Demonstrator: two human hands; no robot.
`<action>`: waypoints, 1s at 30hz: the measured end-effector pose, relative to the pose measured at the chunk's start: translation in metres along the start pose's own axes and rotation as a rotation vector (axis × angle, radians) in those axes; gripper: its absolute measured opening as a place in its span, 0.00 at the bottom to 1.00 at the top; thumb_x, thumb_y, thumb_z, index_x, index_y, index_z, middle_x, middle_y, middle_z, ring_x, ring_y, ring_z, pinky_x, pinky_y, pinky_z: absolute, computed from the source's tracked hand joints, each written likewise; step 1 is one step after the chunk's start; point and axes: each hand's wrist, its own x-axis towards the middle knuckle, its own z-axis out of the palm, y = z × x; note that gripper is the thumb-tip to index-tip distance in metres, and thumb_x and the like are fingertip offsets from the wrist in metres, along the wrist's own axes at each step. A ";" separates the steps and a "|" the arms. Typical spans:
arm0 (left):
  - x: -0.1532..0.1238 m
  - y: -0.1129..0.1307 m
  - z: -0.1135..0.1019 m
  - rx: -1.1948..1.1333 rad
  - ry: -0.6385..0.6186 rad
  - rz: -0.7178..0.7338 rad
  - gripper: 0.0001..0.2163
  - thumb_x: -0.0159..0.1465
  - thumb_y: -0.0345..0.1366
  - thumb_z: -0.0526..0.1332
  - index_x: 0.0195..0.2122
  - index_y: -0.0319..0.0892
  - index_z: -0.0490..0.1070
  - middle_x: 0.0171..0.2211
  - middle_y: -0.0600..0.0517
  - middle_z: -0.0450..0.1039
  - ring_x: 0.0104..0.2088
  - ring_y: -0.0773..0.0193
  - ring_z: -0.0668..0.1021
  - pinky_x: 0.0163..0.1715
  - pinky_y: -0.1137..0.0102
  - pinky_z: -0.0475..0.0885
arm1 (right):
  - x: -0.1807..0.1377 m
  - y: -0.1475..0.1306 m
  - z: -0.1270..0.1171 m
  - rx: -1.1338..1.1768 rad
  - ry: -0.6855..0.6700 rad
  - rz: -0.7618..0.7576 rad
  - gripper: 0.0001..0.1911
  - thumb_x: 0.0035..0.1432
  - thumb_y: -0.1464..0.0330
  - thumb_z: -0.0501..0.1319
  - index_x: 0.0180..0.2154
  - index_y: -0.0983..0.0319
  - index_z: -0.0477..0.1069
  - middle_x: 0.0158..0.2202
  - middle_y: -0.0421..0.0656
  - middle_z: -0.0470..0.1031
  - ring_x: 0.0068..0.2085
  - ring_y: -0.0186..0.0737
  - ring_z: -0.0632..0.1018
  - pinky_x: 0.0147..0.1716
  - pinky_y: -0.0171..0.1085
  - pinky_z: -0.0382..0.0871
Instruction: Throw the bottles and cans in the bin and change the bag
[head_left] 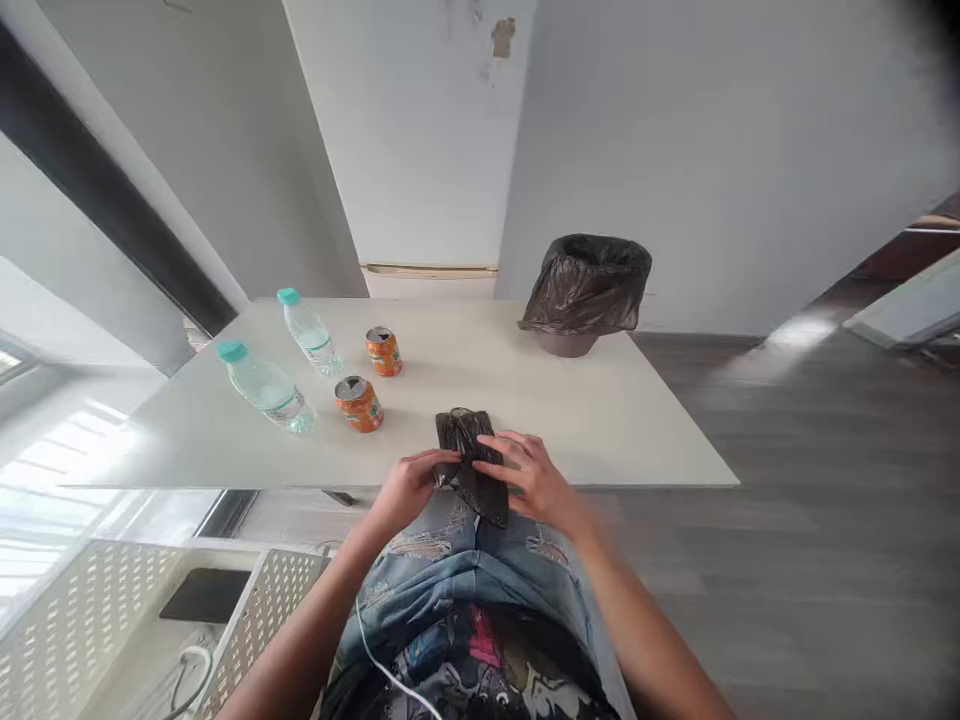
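Note:
At the near edge of the white table [480, 330], a folded black plastic bag [484, 490] lies between my hands, its lower part hanging over the edge in front of my lap. My left hand [415, 485] pinches the bag from the left with fingers closed. From the right, my right hand [534, 478] grips it, several fingers laid across its front. Further left stand two orange soda cans, a nearer can [360, 404] and a farther can [384, 351]. Beyond them are two clear bottles with teal caps, a nearer bottle [268, 387] and a farther bottle [311, 332].
A trash bin [568, 344] lined with a black bag [589, 285] stands at the table's far right corner. A white perforated basket [97, 600] with a dark flat object [205, 595] inside is at lower left. A white cable [382, 660] runs across my shirt.

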 end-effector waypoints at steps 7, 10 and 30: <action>0.020 0.010 -0.001 0.118 0.222 -0.191 0.16 0.71 0.43 0.56 0.30 0.40 0.75 0.23 0.52 0.76 0.27 0.63 0.78 0.29 0.73 0.68 | 0.026 -0.008 0.026 0.444 0.287 0.471 0.10 0.71 0.62 0.59 0.38 0.58 0.78 0.42 0.46 0.84 0.44 0.49 0.82 0.46 0.46 0.76; 0.028 0.010 0.003 0.137 0.305 -0.256 0.15 0.71 0.43 0.57 0.30 0.42 0.72 0.22 0.54 0.73 0.25 0.64 0.76 0.27 0.73 0.64 | 0.040 -0.004 0.030 0.541 0.327 0.760 0.14 0.68 0.55 0.62 0.44 0.58 0.72 0.33 0.42 0.82 0.35 0.47 0.82 0.35 0.40 0.74; 0.050 -0.002 0.039 0.789 0.084 0.168 0.28 0.75 0.32 0.49 0.75 0.32 0.57 0.74 0.33 0.60 0.77 0.43 0.59 0.73 0.46 0.61 | 0.071 -0.005 0.037 -0.077 0.221 0.288 0.25 0.77 0.67 0.45 0.66 0.61 0.69 0.71 0.53 0.66 0.73 0.50 0.65 0.72 0.53 0.61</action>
